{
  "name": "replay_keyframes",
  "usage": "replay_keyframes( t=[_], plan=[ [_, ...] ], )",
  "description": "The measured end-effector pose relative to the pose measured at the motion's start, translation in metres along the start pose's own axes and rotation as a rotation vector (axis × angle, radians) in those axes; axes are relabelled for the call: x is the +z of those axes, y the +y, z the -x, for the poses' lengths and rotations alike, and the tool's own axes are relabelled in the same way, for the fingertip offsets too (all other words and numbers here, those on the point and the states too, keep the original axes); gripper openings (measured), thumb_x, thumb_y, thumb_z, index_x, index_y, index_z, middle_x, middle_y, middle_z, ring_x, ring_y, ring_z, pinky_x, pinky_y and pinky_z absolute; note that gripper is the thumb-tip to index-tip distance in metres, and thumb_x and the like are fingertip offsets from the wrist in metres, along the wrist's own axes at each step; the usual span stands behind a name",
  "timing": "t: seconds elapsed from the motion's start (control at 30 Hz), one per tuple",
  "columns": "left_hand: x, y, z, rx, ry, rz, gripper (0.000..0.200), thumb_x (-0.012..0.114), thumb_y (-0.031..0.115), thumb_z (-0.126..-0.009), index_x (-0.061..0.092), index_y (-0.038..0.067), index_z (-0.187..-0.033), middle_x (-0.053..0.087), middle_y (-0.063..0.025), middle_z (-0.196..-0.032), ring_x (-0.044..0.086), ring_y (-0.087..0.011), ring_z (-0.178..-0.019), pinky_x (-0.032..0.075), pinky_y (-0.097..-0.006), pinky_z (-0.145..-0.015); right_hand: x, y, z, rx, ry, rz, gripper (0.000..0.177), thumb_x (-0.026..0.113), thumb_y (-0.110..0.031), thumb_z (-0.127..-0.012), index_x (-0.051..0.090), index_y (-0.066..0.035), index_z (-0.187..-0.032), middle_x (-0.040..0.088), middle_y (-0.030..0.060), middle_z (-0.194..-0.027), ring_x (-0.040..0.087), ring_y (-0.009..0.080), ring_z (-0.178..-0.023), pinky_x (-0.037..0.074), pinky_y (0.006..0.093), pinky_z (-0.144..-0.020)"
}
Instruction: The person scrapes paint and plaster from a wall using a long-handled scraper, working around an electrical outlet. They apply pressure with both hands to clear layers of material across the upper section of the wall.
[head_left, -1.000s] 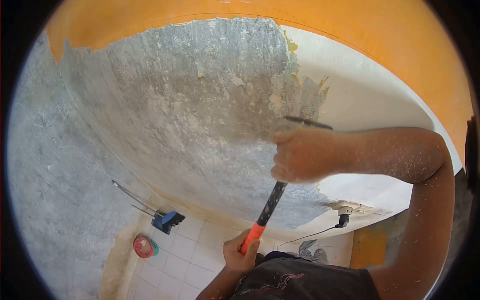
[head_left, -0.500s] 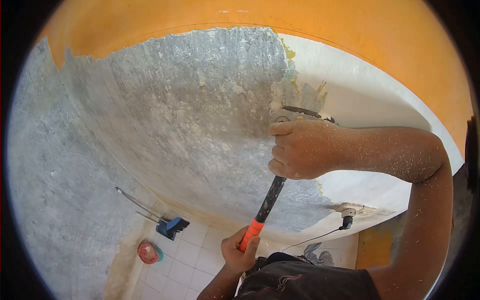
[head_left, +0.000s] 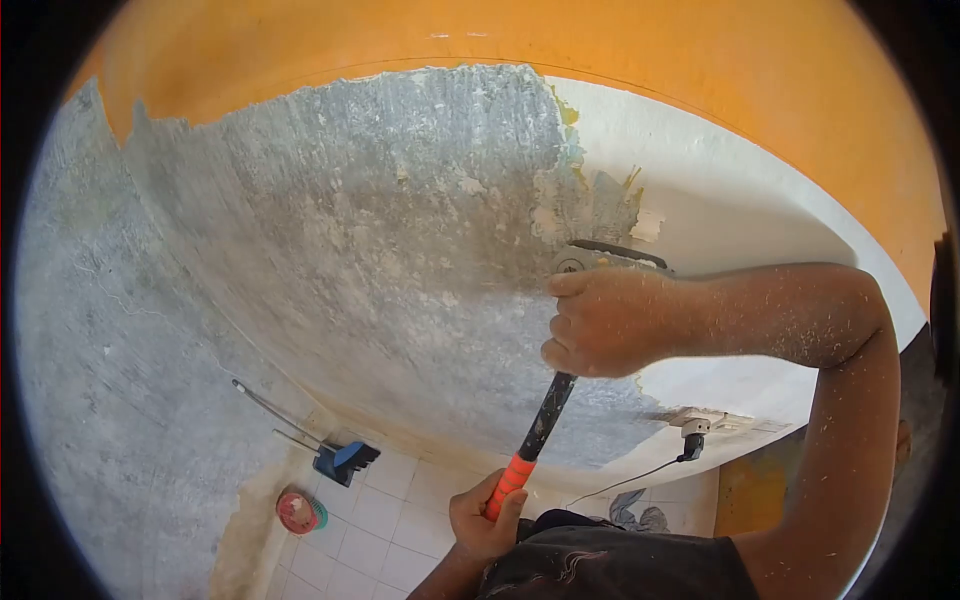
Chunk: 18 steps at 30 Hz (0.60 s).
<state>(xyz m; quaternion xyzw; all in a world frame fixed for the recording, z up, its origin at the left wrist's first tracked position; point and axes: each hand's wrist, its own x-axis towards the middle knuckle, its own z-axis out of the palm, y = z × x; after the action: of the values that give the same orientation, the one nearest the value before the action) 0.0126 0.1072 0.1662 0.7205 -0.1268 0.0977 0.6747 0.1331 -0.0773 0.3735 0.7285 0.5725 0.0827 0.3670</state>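
A long-handled scraper [head_left: 545, 420] with a black shaft and orange grip slants across the view, its head [head_left: 615, 255] at the wall. My right hand [head_left: 625, 320] is wrapped round the shaft just below the head. Lower down, my left hand [head_left: 485, 515] is closed on the orange grip. The dark blade lies along the border between bare grey plaster [head_left: 400, 230] and white paint [head_left: 700, 150]. Just above the blade is a small pale scraped patch [head_left: 648, 225]. Pale flecks dot my right forearm. My right hand hides part of the head.
Orange paint [head_left: 480, 35] covers the upper wall. A socket with a black plug [head_left: 692, 445] and trailing cord sits low on the wall. On the tiled floor [head_left: 385, 515] are a blue broom and dustpan [head_left: 345, 460], a red and green basket [head_left: 300, 512] and grey cloth [head_left: 635, 515].
The scraper head and my right hand have moved slightly down the wall. A pale patch now shows above the blade. My left hand has shifted slightly right and down, still on the grip.
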Motion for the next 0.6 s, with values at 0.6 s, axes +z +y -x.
replay_keyframes(
  t=[0.6],
  plan=[
    [0.011,0.041,-0.01,0.189,-0.023,-0.156,0.027,0.057,0.01,-0.081,0.059,-0.006,-0.103,0.052,-0.0003,-0.057,0.047,-0.0058,-0.051,0.038,-0.0225,-0.047,-0.004,0.008,0.012,0.079,0.336,0.033,0.023,0.062,-0.028,-0.073,0.049,-0.018,-0.056,0.046,-0.006,-0.05,0.048,0.0132,-0.047,0.036,0.0288,-0.057]
  ],
)
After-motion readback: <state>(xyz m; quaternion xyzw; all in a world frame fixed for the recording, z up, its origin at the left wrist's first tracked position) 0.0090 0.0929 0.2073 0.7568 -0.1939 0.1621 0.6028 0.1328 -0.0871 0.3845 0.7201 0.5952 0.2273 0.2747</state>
